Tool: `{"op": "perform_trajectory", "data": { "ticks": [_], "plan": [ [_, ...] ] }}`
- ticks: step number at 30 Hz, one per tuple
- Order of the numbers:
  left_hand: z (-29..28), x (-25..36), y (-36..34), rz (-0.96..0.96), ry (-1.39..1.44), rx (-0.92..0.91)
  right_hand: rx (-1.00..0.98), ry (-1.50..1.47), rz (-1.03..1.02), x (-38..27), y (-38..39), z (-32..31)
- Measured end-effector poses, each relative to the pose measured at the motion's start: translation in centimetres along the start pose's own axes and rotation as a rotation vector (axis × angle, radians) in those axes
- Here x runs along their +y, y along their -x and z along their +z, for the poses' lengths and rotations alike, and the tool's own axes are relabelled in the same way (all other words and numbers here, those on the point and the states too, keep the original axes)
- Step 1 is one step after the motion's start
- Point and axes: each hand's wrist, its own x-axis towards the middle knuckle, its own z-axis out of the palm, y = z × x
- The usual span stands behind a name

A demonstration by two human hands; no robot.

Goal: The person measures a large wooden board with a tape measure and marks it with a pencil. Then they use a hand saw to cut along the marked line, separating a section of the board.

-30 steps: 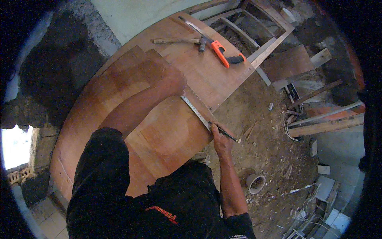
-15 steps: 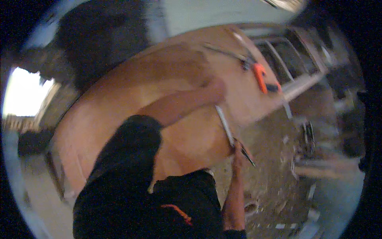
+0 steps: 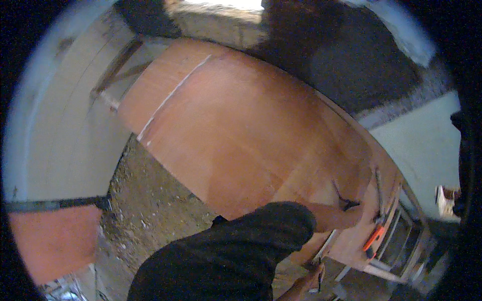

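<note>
A large brown sheet of board (image 3: pixel 241 125) lies in front of me. My left hand (image 3: pixel 349 216) is low on its right part; its fingers are blurred and partly hidden by my forearm. Close beside it is a thin dark thing (image 3: pixel 346 202), too unclear to name. My right hand (image 3: pixel 315 281) is at the board's near edge, closed around the near end of a narrow pale ruler-like strip (image 3: pixel 330 243). The strip runs from there toward my left forearm. To the right on the board lies an orange-handled tool (image 3: pixel 373 239) with a long dark shaft.
A pale line (image 3: pixel 175 95) crosses the board's far left part. An open slatted frame (image 3: pixel 401 236) is at the right end. Debris-strewn ground (image 3: pixel 150 190) shows at the near left, beside a reddish panel (image 3: pixel 57 241). A dark heap (image 3: pixel 346 55) is behind the board.
The view has swung left, so the board's left end and pale line now show, and my hands appear lower right. The strip stays at my right hand.
</note>
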Motion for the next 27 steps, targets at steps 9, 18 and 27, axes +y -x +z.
{"op": "perform_trajectory", "data": {
  "ticks": [9,18,27],
  "plan": [
    [-0.4,1.0,4.5,-0.252,0.084,0.076,-0.037,-0.007,-0.037,-0.1,-7.5,-5.5],
    [-1.8,1.9,12.6,-0.841,0.149,-0.022,0.079,-0.167,-0.092,-2.0,-10.7,-8.6],
    [-2.9,9.7,16.5,-1.057,-0.148,0.128,-0.019,-0.222,0.120,-0.8,-12.1,-7.7]
  ]
}}
